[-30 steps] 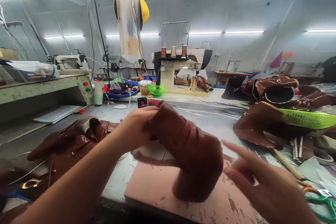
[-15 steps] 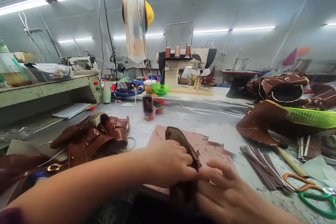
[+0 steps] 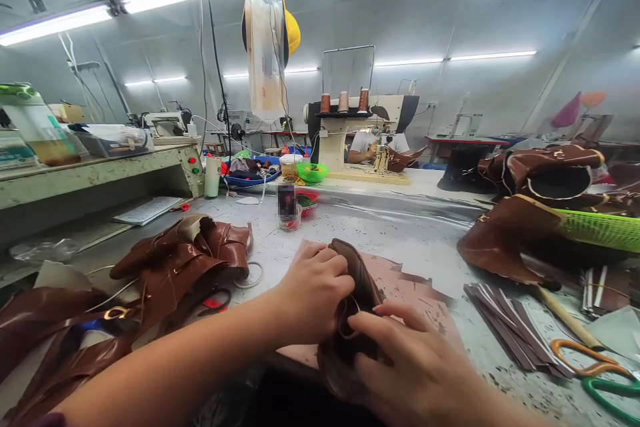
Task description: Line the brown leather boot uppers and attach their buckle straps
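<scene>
A curved, dark brown leather piece point(image 3: 357, 260) stands upright in front of me, over a pinkish-brown sheet point(image 3: 415, 293). My left hand point(image 3: 317, 293) grips its near side, fingers curled and knuckles up. My right hand point(image 3: 410, 353) holds its right side lower down, the fingertips bent at the rim and partly spread. Between the two hands a thin pale loop point(image 3: 347, 327) shows against the leather. The lower part of the piece is dark, and my fingers cover some of it.
Brown leather pieces point(image 3: 190, 267) with gold buckles lie to the left. On the right are leather strips point(image 3: 510, 327), orange-handled scissors point(image 3: 590, 353) and a green basket point(image 3: 600, 230) bearing more leather. A sewing machine point(image 3: 330, 140) stands beyond, with a person behind it.
My hands have moved apart a little, the left one further up the leather. The right fingers have opened somewhat at the rim, and the pale loop has come into view.
</scene>
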A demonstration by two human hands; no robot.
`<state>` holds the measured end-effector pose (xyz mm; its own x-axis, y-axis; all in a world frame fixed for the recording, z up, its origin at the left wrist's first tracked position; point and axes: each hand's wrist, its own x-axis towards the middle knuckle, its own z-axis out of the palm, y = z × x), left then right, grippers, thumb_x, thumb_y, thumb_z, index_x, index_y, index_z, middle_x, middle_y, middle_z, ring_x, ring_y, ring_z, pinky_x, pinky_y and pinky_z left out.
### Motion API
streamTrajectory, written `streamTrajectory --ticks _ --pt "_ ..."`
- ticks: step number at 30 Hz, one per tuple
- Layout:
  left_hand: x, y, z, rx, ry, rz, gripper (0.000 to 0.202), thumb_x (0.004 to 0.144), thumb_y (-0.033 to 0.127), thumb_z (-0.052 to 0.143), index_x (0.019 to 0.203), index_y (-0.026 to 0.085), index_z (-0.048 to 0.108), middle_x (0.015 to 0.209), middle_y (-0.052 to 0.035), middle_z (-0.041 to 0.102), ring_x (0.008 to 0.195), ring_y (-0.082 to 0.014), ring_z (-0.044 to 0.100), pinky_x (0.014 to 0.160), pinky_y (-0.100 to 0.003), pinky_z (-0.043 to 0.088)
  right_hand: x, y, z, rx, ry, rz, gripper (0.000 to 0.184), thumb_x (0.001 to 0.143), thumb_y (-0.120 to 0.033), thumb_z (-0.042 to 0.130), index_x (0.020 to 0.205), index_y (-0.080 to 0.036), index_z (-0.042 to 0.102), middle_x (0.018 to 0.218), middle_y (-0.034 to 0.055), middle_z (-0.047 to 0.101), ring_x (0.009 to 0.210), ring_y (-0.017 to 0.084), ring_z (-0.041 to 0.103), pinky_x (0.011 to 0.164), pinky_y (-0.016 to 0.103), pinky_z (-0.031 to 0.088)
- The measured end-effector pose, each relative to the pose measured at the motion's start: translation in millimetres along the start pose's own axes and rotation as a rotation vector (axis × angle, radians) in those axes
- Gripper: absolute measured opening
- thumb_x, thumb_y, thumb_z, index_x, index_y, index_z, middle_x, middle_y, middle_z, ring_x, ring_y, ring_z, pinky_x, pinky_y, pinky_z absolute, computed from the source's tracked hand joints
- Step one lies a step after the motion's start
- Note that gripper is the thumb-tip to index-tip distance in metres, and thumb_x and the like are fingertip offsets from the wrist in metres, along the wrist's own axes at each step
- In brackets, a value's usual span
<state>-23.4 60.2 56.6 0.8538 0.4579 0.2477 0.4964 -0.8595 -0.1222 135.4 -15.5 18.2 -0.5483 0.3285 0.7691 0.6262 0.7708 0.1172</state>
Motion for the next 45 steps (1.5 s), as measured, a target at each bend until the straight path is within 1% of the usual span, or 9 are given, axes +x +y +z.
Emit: streamTrajectory --ticks 5,8,11,18,23,27,34,41,45 --pt "-8 3 -7.8 -0.201 0.222 -0.064 0.022 0.072 0.011 0.053 0.092 0.017 0.059 0.098 -0.0065 0.057 0.094 -0.0212 0.048 0.086 -0.037 0.038 5 -1 -8 -0.039 -0.107 0.011 0.026 0.073 -0.005 0.039 0.054 -0.02 0.047 0.057 -0.0033 0.048 0.049 0.01 0.042 0.095 0.033 0.031" --pt "-18 1 -12.2 -0.531 0.382 -0.028 0.017 0.084 0.026 0.049 0.092 0.015 0.059 0.09 -0.0069 0.057 0.088 -0.0176 0.051 0.08 -0.03 0.042 6 3 -18 0.011 -0.125 0.086 0.027 0.075 -0.004 0.037 0.055 -0.02 0.047 0.059 -0.0033 0.05 0.051 0.01 0.045 0.096 0.035 0.029" --pt "-27 -1 -10.7 -0.83 0.307 0.069 0.039 0.082 0.052 0.047 0.09 0.016 0.059 0.083 -0.0059 0.058 0.08 -0.0157 0.054 0.073 -0.027 0.045 6 7 -28 0.039 -0.118 0.175 0.026 0.08 -0.007 0.038 0.06 -0.019 0.05 0.061 -0.0038 0.053 0.052 0.009 0.048 0.1 0.04 0.025" --pt "-28 8 3.0 -0.781 0.335 0.047 0.007 0.077 0.017 0.061 0.081 0.017 0.055 0.102 -0.0085 0.056 0.098 -0.0161 0.053 0.086 -0.029 0.043 8 10 -39 0.001 -0.251 0.215 0.025 0.086 -0.021 0.045 0.062 -0.02 0.051 0.07 -0.0019 0.055 0.064 0.013 0.056 0.105 0.051 0.014" --pt "-23 9 -4.1 -0.733 0.285 0.037 0.004 0.077 0.019 0.061 0.078 0.017 0.058 0.083 -0.004 0.055 0.082 -0.0145 0.051 0.078 -0.028 0.043 6 13 -42 0.023 -0.19 0.202 0.024 0.087 -0.02 0.046 0.064 -0.02 0.051 0.064 -0.0049 0.053 0.058 0.01 0.052 0.105 0.045 0.016" --pt "-19 6 -0.9 -0.965 0.248 0.02 0.017 0.078 0.03 0.06 0.071 0.015 0.056 0.085 -0.0044 0.048 0.082 -0.0146 0.049 0.076 -0.027 0.042 3 13 -43 0.045 -0.179 0.214 0.018 0.084 -0.016 0.048 0.068 -0.021 0.054 0.065 -0.005 0.055 0.059 0.01 0.053 0.105 0.044 0.015" --pt "2 6 20.5 -1.352 0.248 -0.378 0.028 0.073 0.032 0.061 0.093 0.017 0.048 0.075 0.0017 0.049 0.061 -0.0087 0.045 0.057 -0.022 0.039 -1 13 -48 0.03 -0.178 0.29 0.016 0.079 -0.014 0.049 0.065 -0.02 0.05 0.073 -0.0014 0.057 0.066 0.012 0.057 0.105 0.055 0.011" --pt "25 -6 -2.9 -1.167 0.13 -0.148 0.007 0.07 0.018 0.061 0.068 0.014 0.065 0.088 -0.0064 0.064 0.084 -0.0161 0.058 0.079 -0.03 0.044 -6 12 -57 0.011 -0.229 0.321 0.016 0.082 -0.017 0.049 0.068 -0.021 0.053 0.085 0.001 0.062 0.069 0.013 0.06 0.106 0.057 0.012" --pt "36 -7 -7.7 -1.181 0.071 -0.165 0.009 0.071 0.021 0.06 0.072 0.013 0.064 0.082 -0.0064 0.066 0.077 -0.0161 0.059 0.071 -0.029 0.046 -9 13 -62 0.041 -0.308 0.324 0.015 0.082 -0.021 0.054 0.066 -0.021 0.052 0.089 0.0015 0.061 0.074 0.014 0.061 0.104 0.061 0.013"
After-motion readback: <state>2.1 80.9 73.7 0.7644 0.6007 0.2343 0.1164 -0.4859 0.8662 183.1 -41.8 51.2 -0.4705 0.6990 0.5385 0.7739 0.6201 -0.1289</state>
